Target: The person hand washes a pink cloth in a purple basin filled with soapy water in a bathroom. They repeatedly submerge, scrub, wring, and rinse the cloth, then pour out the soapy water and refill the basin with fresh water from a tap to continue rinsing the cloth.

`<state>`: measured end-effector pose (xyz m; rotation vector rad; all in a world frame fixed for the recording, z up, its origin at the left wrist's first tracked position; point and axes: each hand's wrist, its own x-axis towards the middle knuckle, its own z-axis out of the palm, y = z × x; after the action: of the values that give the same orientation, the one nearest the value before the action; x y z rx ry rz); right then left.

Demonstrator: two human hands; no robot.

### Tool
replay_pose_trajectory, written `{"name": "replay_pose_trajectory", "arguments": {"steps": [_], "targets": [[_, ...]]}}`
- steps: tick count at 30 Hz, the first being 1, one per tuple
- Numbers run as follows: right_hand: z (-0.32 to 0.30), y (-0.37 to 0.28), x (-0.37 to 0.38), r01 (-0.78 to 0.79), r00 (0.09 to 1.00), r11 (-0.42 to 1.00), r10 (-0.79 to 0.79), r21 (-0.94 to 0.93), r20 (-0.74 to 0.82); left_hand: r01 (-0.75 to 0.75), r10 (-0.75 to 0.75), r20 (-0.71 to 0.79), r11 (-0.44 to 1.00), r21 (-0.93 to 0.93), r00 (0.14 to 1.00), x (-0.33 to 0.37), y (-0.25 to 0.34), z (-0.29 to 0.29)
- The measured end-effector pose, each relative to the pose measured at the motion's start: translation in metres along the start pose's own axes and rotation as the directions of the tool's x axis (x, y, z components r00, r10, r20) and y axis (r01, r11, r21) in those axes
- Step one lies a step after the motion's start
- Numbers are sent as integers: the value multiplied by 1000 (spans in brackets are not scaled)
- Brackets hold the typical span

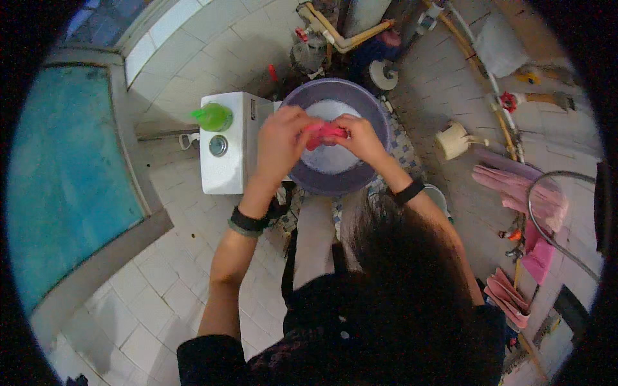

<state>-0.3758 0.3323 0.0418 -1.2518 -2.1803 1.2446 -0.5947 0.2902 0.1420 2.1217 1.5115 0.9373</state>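
Note:
Over a round purple-grey basin [381, 125], both my hands grip one small piece of red wet-looking cloth [325, 134]. My left hand [283, 138] pinches its left side, and my right hand [360, 137] closes on its right side. The cloth is bunched between them; its exact kind cannot be made out. Below it, whitish sudsy water [331, 161] fills the basin. Dark bands circle both my wrists.
Left of the basin stands a white toilet tank [222, 170] with a green bottle [215, 118] on top. Pink towels [524, 190] and a cream dipper [452, 140] hang at the right wall. Pipes with a red valve [508, 101] run along it. A teal window panel [77, 174] is far left.

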Motion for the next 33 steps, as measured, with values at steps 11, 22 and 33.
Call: {"name": "replay_pose_trajectory", "arguments": {"steps": [11,22,33], "targets": [[-113,-160,-10,241,967,970,-241,-13,-78,-109,105,-38,850,-516,994,48,72,-63],[-163,-208,-41,329,944,920,-322,214,-70,-94,190,227,921,-377,955,32,36,-54],[-207,-214,-70,391,893,912,-408,-122,-191,114,-84,256,988,-106,963,-9,10,-93]]}}
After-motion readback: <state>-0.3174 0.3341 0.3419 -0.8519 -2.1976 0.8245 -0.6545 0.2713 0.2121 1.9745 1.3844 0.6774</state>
